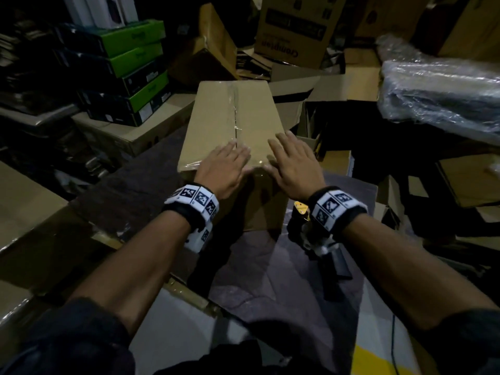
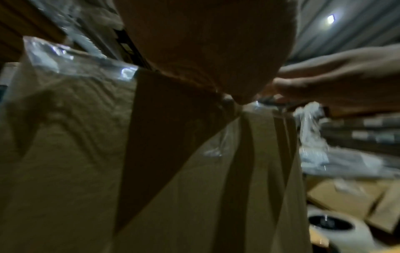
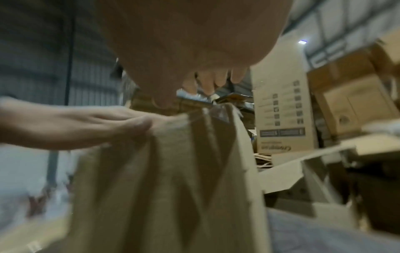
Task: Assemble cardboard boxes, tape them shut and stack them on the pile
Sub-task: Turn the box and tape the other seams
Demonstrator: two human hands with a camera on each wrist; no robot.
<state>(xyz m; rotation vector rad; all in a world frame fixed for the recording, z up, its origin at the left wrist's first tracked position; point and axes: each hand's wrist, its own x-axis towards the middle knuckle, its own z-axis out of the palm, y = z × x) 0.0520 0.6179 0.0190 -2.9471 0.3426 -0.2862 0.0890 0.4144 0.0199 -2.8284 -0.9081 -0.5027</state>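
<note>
A closed brown cardboard box (image 1: 216, 123) stands in front of me, with clear tape (image 1: 234, 109) running along its top seam. My left hand (image 1: 226, 165) lies flat on the near end of the top, fingers straight, just left of the seam. My right hand (image 1: 290, 161) lies flat beside it on the right, fingers spread. Both press near the box's front edge, where the tape folds over. The left wrist view shows the box side (image 2: 65, 154) with tape (image 2: 82, 65) at its upper edge, and the right wrist view shows the box front (image 3: 162, 188). A tape dispenser (image 1: 311, 234) lies under my right wrist.
Green and black cartons (image 1: 127, 71) are stacked at the left. Printed and open cardboard boxes (image 1: 295, 28) crowd behind. A plastic-wrapped bundle (image 1: 443, 90) sits at the right. Flat cardboard (image 1: 27, 201) lies at the near left, and a dark mat (image 1: 257, 280) covers the surface below the box.
</note>
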